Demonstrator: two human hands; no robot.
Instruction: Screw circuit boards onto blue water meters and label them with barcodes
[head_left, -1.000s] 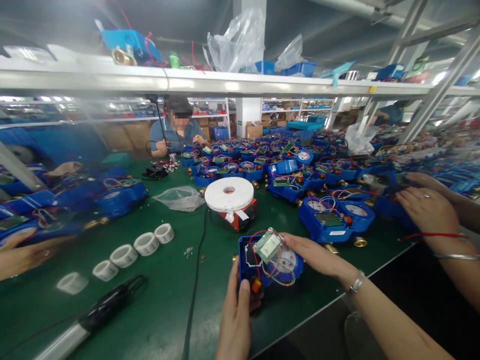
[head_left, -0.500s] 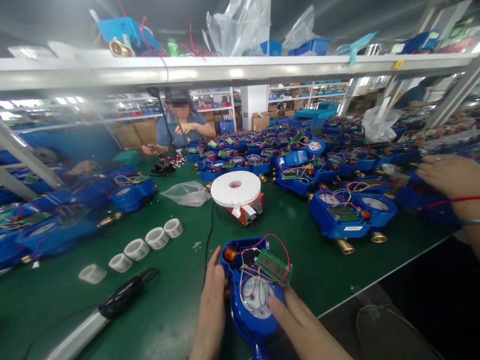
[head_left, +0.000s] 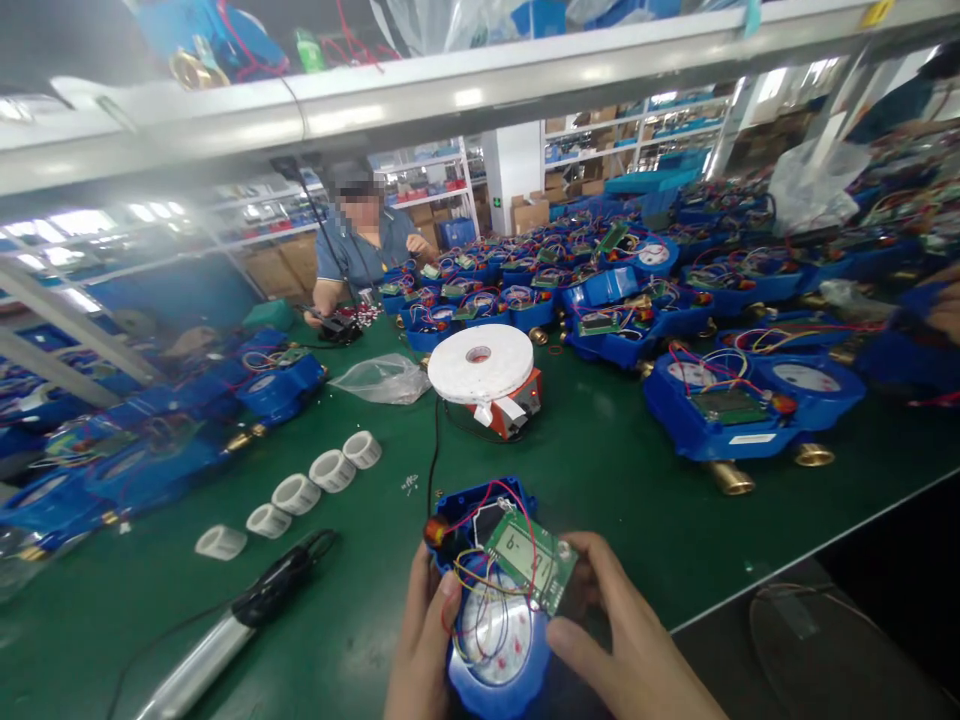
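Observation:
I hold a blue water meter [head_left: 491, 640] near the table's front edge, its round white dial toward me. A green circuit board [head_left: 531, 562] with a small display and red, yellow and blue wires lies on top of it. My left hand [head_left: 421, 650] grips the meter's left side, thumb on the rim. My right hand [head_left: 622, 650] wraps round the right side, its thumb just under the board.
A white tape roll [head_left: 480, 364] sits on a red-based holder. Several small white rolls [head_left: 311, 478], a black-and-silver tool [head_left: 225, 625] and a plastic bag [head_left: 382, 378] lie on the green table [head_left: 622, 520]. Many blue meters [head_left: 739, 400] crowd right and left. A person [head_left: 360, 245] works opposite.
The meter has been turned from lying sideways to dial toward me and drawn closer. The circuit board has settled flatter on top. The other person's hands at right have left view.

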